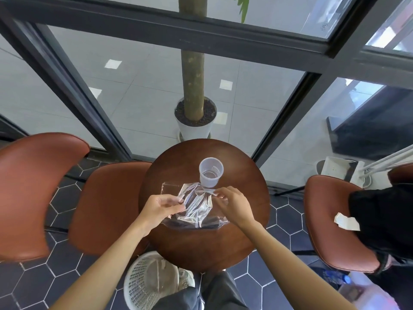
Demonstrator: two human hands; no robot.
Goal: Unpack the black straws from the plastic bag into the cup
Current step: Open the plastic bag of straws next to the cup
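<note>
Head view: both hands, left (159, 209) and right (234, 205), pinch the plastic bag (196, 206) of black straws (190, 223) on the round wooden worktop (201, 247); the cup (210, 172) stands just beyond, between brown chairs (107, 206).

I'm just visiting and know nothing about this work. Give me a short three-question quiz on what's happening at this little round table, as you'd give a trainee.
1. True or false: the black straws already stand in the cup.
2. Which grip does each hand have on the plastic bag?
A. both hands pinch its crumpled top
B. the left hand lies flat on it
C. neither hand touches it
3. Fill in: on the table, the cup stands at the ___ side of the bag, away from the person.

Key
1. False: the clear cup is empty, and the straws lie dark in the bag's near end.
2. A: left hand and right hand both pinch it.
3. far
</note>
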